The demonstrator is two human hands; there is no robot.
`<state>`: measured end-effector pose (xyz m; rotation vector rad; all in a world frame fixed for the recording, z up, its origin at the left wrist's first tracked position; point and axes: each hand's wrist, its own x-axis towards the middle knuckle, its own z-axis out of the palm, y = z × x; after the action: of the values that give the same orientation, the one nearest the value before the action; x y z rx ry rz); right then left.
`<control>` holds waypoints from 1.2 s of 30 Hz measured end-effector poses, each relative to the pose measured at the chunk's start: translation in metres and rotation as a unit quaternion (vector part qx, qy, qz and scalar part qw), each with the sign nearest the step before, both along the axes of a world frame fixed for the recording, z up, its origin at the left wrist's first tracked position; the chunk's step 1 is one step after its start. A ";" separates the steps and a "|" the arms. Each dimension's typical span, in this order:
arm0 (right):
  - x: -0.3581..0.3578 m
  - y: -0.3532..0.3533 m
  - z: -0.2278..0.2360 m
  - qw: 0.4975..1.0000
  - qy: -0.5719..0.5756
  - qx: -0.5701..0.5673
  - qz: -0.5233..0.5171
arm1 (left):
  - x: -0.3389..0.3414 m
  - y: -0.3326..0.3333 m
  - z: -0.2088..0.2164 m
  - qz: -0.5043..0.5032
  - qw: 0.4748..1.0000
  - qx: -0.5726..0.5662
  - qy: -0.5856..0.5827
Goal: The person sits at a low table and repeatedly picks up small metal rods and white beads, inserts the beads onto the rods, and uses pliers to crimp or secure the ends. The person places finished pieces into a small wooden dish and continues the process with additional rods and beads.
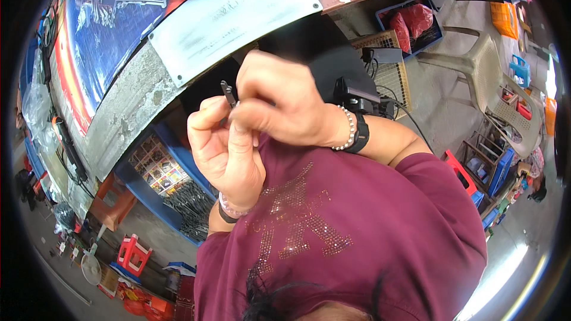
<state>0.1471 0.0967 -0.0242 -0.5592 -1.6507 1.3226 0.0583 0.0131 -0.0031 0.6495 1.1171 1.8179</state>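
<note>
Your left hand (229, 154) points up, fingers pinched shut on a dark piece (227, 91); right hand (278, 98) curls in, can't tell what it's got tbh.

Two hands (229, 157) (282, 98), one small dark part (228, 91); two beaded bracelets (346, 128), two dark wristbands (361, 135); one white board (238, 21), one maroon shirt (392, 220).

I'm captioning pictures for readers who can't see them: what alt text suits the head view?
A person's left hand and right hand meet, fingertips close together, at a small dark piece poking up from the left fingers. A maroon shirt fills the lower middle; a white panel lies beyond the hands.
</note>
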 end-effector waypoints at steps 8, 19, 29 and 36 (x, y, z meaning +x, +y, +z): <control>0.003 0.006 -0.002 0.988 0.059 -0.136 0.052 | -0.001 -0.003 -0.002 -0.022 1.000 0.010 0.007; 0.011 0.008 0.003 0.994 0.004 0.029 0.103 | 0.001 -0.004 -0.003 -0.042 0.996 0.031 0.074; -0.002 0.022 0.016 0.958 0.077 -0.270 -0.053 | -0.001 -0.007 0.002 -0.038 0.996 0.023 0.073; -0.001 0.012 0.024 0.993 -0.008 -0.051 -0.102 | -0.005 -0.010 0.003 -0.023 0.995 0.038 0.085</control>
<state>0.1456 0.1089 -0.0002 -0.7810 -1.5014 1.2586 0.0534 0.0032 0.0000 0.8828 1.1375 1.7991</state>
